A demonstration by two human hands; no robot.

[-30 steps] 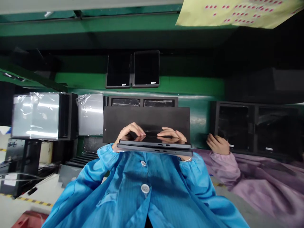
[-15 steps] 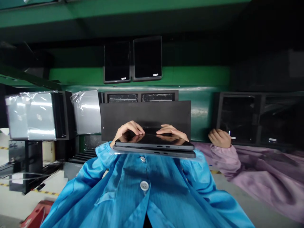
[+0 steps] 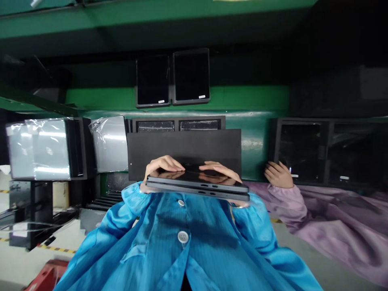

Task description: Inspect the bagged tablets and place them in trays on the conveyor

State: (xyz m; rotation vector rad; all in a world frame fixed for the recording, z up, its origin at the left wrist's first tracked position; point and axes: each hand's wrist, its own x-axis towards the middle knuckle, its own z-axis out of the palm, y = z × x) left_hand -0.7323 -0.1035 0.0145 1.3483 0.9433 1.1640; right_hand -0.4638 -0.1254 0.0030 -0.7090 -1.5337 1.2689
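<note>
Two dark tablets lie stacked flat, one on the other, held level against my blue smock. My left hand curls its fingers over the stack's left part, resting on the glossy top screen. My right hand does the same on the right, with its thumb hidden beneath. Both hands grip the stack. Just behind my fingers stands a flat black panel.
Two more dark tablets lie side by side on the green belt beyond. Black trays sit to the right, and plastic-wrapped grey units to the left. A co-worker's hand in a purple sleeve rests by the right trays.
The view has shifted slightly. The tablet stack stays in both hands at chest height, its two edges now closer in line. The co-worker's hand has moved a little.
</note>
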